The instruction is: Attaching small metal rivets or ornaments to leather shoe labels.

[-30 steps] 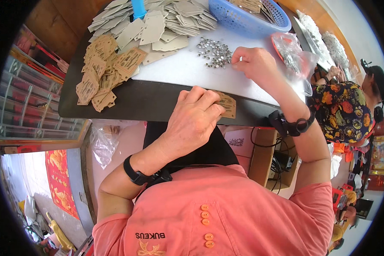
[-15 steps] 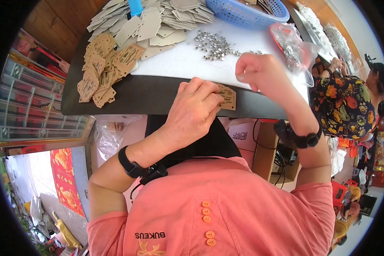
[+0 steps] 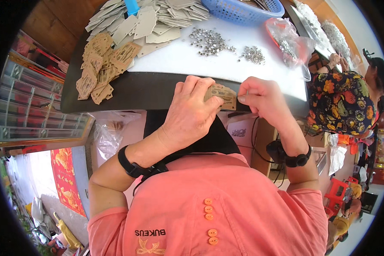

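Under the fingers of my left hand [image 3: 192,106], a brown printed cardboard tag [image 3: 226,100] lies by the dark table's near edge. The left hand holds the tag at its left end. At the tag's right edge is my right hand [image 3: 264,100], thumb and fingertips pinched together. Whatever sits in that pinch is too small to make out. Beyond the hands, on a white sheet [image 3: 170,62], are a heap of small shiny metal pieces [image 3: 209,41] and a smaller heap of tiny metal pieces [image 3: 253,55].
Many brown tags [image 3: 99,70] are piled at the left, with grey card pieces [image 3: 147,25] behind them. A blue basket [image 3: 243,15] stands at the back. A plastic bag [image 3: 286,42] rests in a red dish. A person in a flowered top [image 3: 343,100] works at the right.
My right hand has come down from above the white sheet to the tag's right edge, uncovering the smaller metal heap. My left hand stays on the tag. The whole view has shifted slightly.
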